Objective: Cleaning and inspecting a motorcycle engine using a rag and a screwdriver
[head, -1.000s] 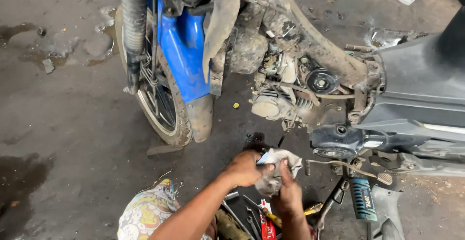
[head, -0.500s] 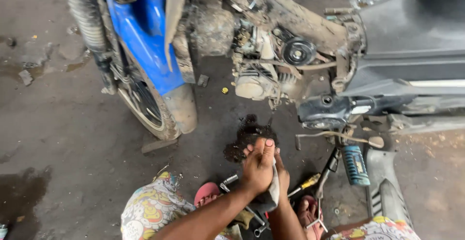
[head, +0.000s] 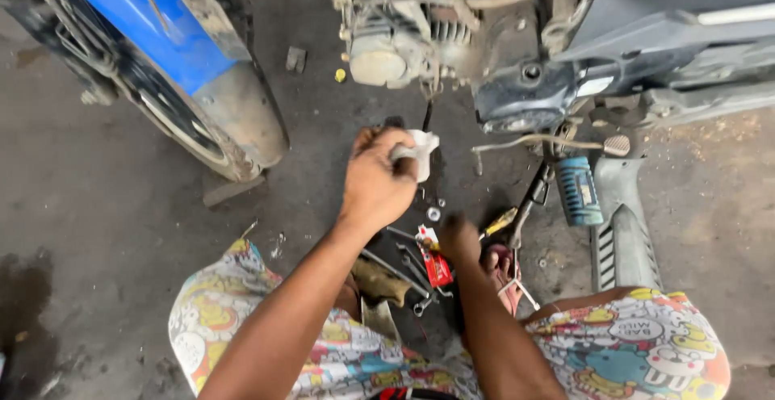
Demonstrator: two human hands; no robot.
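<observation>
So the person is crouched on the oily concrete floor (head: 105, 230) next to a stripped-down motorbike, knees in loud cartoon-print shorts (head: 646, 343) poking into the bottom of the view.

The left hand (head: 378, 180) is raised up in front of the bike, fingers curled tight around a small white piece (head: 418, 151), could be a rag or a bit of plastic, hard to say which. It's held in the air, just below the engine (head: 387, 37) and off the floor.

The right hand (head: 458, 240) is lower down, reaching toward the pile of tools on the floor between the knees. It's blurred, so there's no telling whether those fingers are open or closed, or if they've got hold of anything.

The tool pile has a few spanners (head: 400, 267), a yellow-handled screwdriver (head: 499, 222), a small red packet (head: 437, 267) and some loose nuts (head: 433, 213) scattered about. A blue shock absorber (head: 576, 190) lies on the floor to the right, beside a grey body panel (head: 622, 222).

As for how far along things are: the side covers look to be off already, with the engine and frame fully exposed, and parts are lying loose on the floor. Nothing looks like it's going back together yet, so it seems to be mid-job. The blue front mudguard (head: 153, 37) and wheel (head: 178, 125) are on the bike.
</observation>
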